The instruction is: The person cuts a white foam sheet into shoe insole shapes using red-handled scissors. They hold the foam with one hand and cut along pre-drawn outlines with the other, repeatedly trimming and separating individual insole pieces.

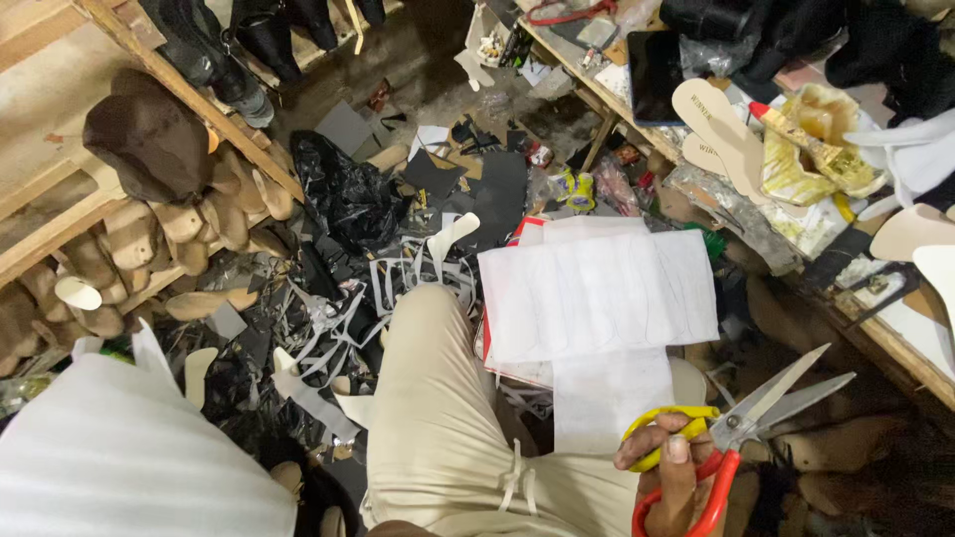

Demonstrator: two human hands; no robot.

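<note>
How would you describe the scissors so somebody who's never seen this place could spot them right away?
Start at the white sheet lying past the beige-trousered knee. Below its right corner, the right hand holds scissors, blades open. No other tool here has one yellow and one red handle loop.

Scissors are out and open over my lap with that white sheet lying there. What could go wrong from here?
The scissors in the right hand are open, their blades pointing up and away beside the thigh; a slip could nick leg or fabric. The white sheet rests loosely on the knee, with no hand on it, so it may slide into the scraps on the floor.
</note>
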